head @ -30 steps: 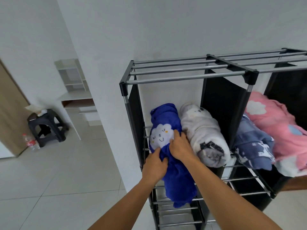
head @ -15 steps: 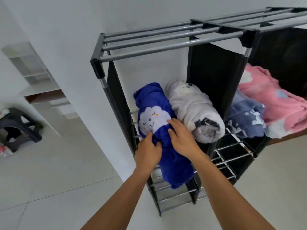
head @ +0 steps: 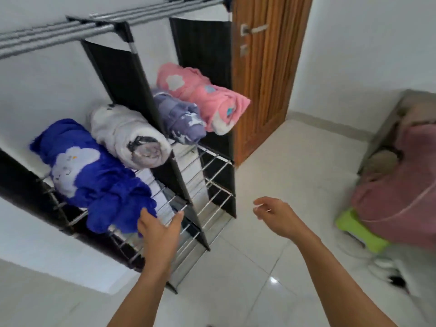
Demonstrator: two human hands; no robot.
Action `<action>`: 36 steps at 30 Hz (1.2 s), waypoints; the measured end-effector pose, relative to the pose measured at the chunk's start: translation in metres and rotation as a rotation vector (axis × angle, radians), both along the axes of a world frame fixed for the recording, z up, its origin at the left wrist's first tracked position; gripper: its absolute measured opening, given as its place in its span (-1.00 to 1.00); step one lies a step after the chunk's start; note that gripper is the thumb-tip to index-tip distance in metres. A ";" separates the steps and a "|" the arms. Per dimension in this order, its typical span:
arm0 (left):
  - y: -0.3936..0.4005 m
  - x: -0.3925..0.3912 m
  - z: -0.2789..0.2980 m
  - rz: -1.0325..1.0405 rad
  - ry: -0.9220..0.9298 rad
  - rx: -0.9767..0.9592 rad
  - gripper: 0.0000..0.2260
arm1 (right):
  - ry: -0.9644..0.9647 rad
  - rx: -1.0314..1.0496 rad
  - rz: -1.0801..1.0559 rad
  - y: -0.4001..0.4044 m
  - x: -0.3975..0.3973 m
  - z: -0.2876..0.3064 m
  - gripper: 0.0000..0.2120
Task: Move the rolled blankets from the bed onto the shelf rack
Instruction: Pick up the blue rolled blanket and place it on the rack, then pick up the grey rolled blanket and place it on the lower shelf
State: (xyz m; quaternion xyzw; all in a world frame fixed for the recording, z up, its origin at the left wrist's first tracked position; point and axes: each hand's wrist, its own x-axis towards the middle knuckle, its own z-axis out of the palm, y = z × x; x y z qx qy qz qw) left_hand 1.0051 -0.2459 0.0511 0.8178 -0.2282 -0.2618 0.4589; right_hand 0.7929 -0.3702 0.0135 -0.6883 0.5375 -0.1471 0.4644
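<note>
Looking across the frame, I see both hands released, my left hand (head: 160, 228) touching the blue rolled blanket (head: 94, 178) lying end-out on the shelf rack (head: 212, 166) at lower left, my right hand (head: 274, 214) nearer the bed (head: 387, 128) at right.

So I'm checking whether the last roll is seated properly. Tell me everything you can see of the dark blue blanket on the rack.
The dark blue blanket is a plush, fleecy roll with a white smiling cloud patch on top. It lies lengthwise on the wire shelf in the left compartment, beside the white rolled blanket. Its near end is loose and bunched, drooping over the shelf's front edge. The left hand, fingers open, is right at that end; actual contact is unclear.
</note>
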 end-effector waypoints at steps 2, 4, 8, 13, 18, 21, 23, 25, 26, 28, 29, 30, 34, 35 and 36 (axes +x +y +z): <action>-0.019 -0.049 -0.004 -0.220 0.065 0.036 -0.33 | -0.005 0.006 -0.149 0.022 -0.073 -0.005 -0.71; -0.036 -0.114 -0.007 -0.467 0.084 0.082 -0.45 | -0.009 0.030 -0.297 0.055 -0.146 -0.011 -0.74; -0.058 -0.273 -0.024 -0.994 0.052 0.193 -0.47 | -0.083 0.093 -0.662 0.140 -0.284 -0.029 -0.73; -0.036 -0.486 -0.022 -1.512 0.052 0.225 -0.25 | -0.210 0.101 -1.180 0.245 -0.426 -0.033 -0.86; 0.003 -0.647 -0.044 -1.852 0.122 0.327 -0.49 | -0.264 0.012 -1.574 0.317 -0.515 -0.048 -0.93; 0.026 -0.724 -0.060 -1.982 0.210 0.461 -0.50 | -0.324 0.037 -1.818 0.362 -0.554 -0.061 -0.96; 0.041 -0.767 -0.069 -2.013 0.302 0.583 -0.52 | -0.346 0.054 -2.014 0.394 -0.575 -0.071 -0.96; 0.062 -0.799 -0.075 -2.060 0.330 0.731 -0.54 | -0.370 0.071 -2.178 0.420 -0.587 -0.076 -0.86; 0.072 -0.814 -0.081 -2.105 0.309 0.800 -0.53 | -0.380 0.074 -2.252 0.429 -0.590 -0.076 -0.86; 0.093 -0.838 -0.091 -2.174 0.261 0.922 -0.54 | -0.425 0.057 -2.352 0.444 -0.593 -0.077 -0.93; 0.103 -0.848 -0.095 -2.198 0.234 0.973 -0.56 | -0.456 0.055 -2.402 0.450 -0.595 -0.078 -0.94; 0.112 -0.857 -0.098 -2.216 0.213 1.020 -0.57 | -0.494 0.066 -2.442 0.456 -0.595 -0.084 -0.93; 0.144 -0.887 -0.107 -2.255 0.163 1.149 -0.51 | -0.619 0.126 -2.576 0.478 -0.596 -0.111 -0.82; 0.150 -0.894 -0.111 -2.251 0.148 1.188 -0.51 | -0.624 0.154 -2.604 0.482 -0.600 -0.117 -0.79; 0.155 -0.901 -0.115 -2.238 0.137 1.240 -0.50 | -0.623 0.178 -2.630 0.487 -0.607 -0.123 -0.75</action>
